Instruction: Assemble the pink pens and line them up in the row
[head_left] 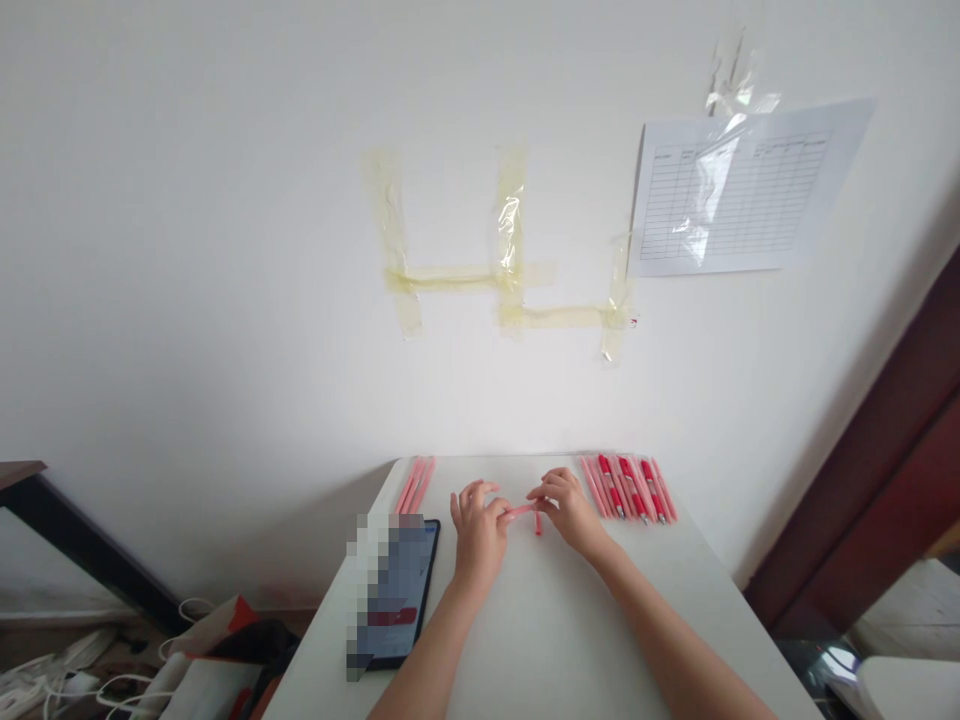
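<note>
Above the white table, my left hand (pixel 478 535) and my right hand (pixel 568 512) pinch the two ends of a slim pink pen (pixel 519 511), which lies nearly level between them. Fingers cover its ends, so I cannot tell whether it is whole or just the barrel. Right below, beside my right fingertips, a short red piece (pixel 538 524) shows on the tabletop; its upper part is hidden. To the right of my right hand lies a row of several pink pens (pixel 596 488), some with red parts and metallic tips (pixel 631 490).
A few pink sticks (pixel 415 486) lie at the table's (pixel 555 640) back left corner. A phone (pixel 397 600), partly pixelated, rests by my left forearm. Behind stands a white wall with yellowed tape (pixel 450 278) and a taped paper form (pixel 739 200). Cables (pixel 112 690) clutter the lower left.
</note>
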